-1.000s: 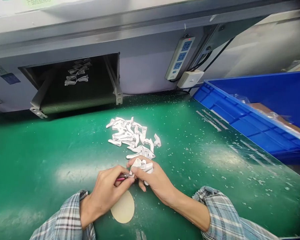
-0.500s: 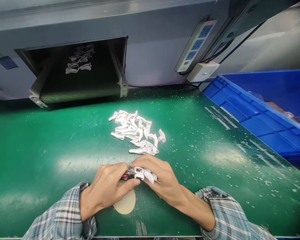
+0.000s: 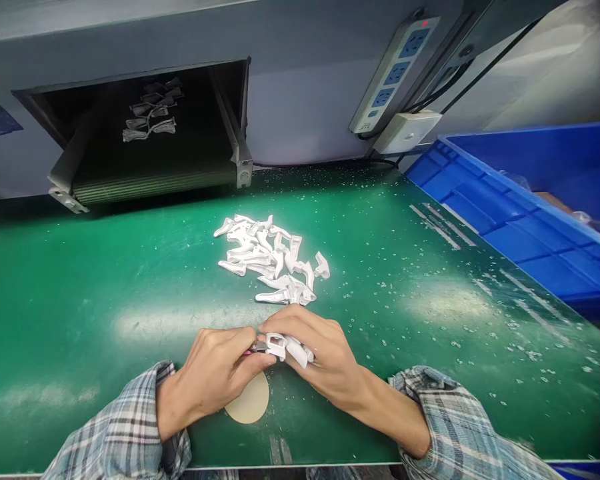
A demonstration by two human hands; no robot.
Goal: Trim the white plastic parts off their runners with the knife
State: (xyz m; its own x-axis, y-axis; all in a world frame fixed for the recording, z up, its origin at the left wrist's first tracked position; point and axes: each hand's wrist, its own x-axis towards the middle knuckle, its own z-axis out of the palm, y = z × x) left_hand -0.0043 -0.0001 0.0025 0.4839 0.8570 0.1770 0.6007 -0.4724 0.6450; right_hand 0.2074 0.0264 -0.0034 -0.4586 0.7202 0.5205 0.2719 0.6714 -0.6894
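My left hand [image 3: 213, 367] is closed round what look like small nippers [image 3: 260, 347], with a metal tip and a bit of pink-red handle showing; the rest is hidden in the palm. The tip touches the open end of a white plastic part [image 3: 276, 345]. That part is in my right hand [image 3: 323, 343], whose fingers curl over it and at least one more white piece. Just beyond my hands lies a loose pile of curved white plastic parts [image 3: 250, 255] on the green tabletop [image 3: 145, 273]. Partly under my left hand is a round beige disc [image 3: 250, 403].
A conveyor belt [image 3: 155, 183] comes out of a grey machine [image 3: 300, 100] at the back left, carrying more white parts [image 3: 150, 128]. A power strip [image 3: 393, 80] hangs on the machine. At the right stands a blue crate [image 3: 510, 207]. Small white scraps dot the tabletop.
The view has shifted slightly, so the conveyor and pile sit a little further left and higher. Both hands keep nearly the same pose, still holding the nippers and white part.
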